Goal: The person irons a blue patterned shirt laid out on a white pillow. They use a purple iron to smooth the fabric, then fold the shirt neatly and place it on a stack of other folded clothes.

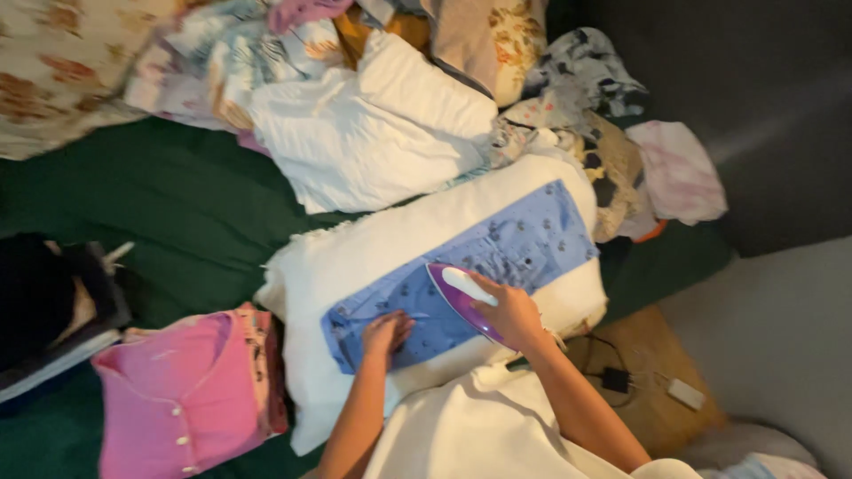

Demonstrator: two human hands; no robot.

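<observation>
Pressing down on a blue patterned garment [497,257], the left hand [387,333] is lying flat with fingers spread, gripping nothing, near the garment's near-left corner. The right hand [513,312] is wrapping its fingers closed around the white handle of a purple iron [461,297], which is resting on the garment's middle. The garment is lying stretched along a thick white pad [355,257] on a dark green cover [177,204], with bare green showing left of the pad. Just off the pad's left edge, 1 folded pink buttoned top [169,399] is sitting. Past the far edge, soft crumpled laundry [373,124] is piling up. At the near-right corner, a cord and charger [614,380] are lying on a tan surface, dim and hard to make out.
</observation>
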